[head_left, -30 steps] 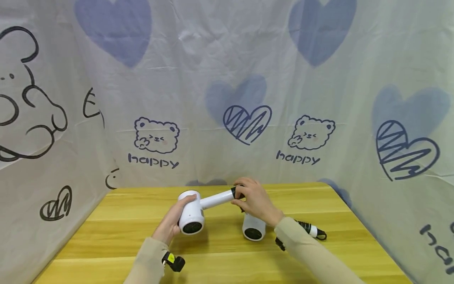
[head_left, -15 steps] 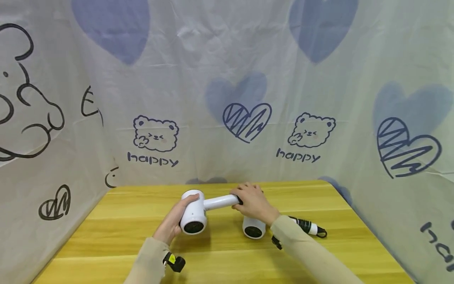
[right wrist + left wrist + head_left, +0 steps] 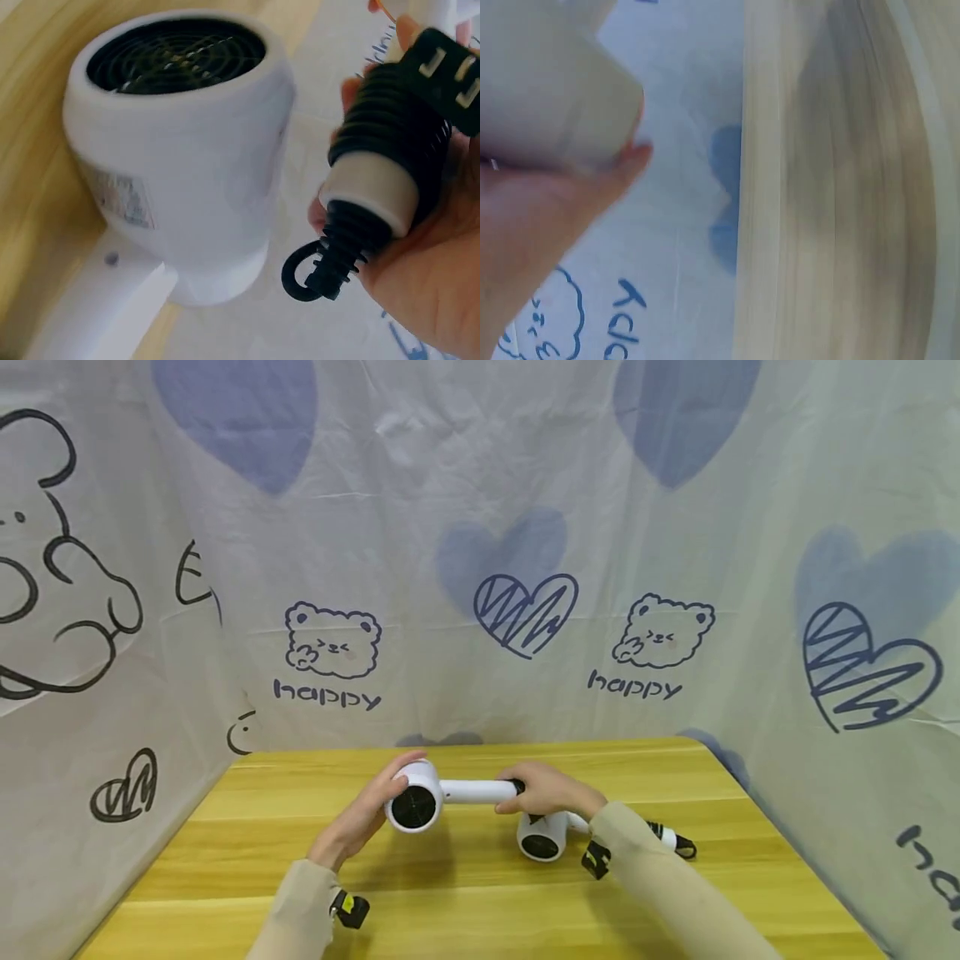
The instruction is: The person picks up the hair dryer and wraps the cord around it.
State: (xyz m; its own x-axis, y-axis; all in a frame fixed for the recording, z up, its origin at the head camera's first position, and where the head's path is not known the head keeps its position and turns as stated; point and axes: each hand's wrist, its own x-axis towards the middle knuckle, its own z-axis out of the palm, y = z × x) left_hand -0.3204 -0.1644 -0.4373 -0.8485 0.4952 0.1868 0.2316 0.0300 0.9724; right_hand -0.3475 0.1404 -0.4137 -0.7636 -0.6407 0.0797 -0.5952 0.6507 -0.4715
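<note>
A white hair dryer [image 3: 480, 792] is held above the table by both hands, its handle level and pointing right. My left hand [image 3: 365, 810] grips its barrel, with the dark round grille facing the head camera. My right hand [image 3: 551, 789] grips the far end of the handle, where black cord [image 3: 382, 112] is wound in coils, as the right wrist view shows. A black plug-like piece [image 3: 454, 79] lies against those coils. Just below the right hand, a second white hair dryer [image 3: 187, 157] sits on the table, its handle partly hidden by the right forearm in the head view.
The yellow wooden table [image 3: 300, 827] ends at a hanging pale cloth [image 3: 450, 693] printed with hearts and bears, which also rises at both sides. The second dryer's cord-wrapped handle end [image 3: 671, 837] shows beyond the right sleeve. Each wrist carries a small black camera [image 3: 350, 910].
The held dryer has turned so its grille faces the head camera more, and its handle has come down level. My right hand has moved lower and slightly right.
</note>
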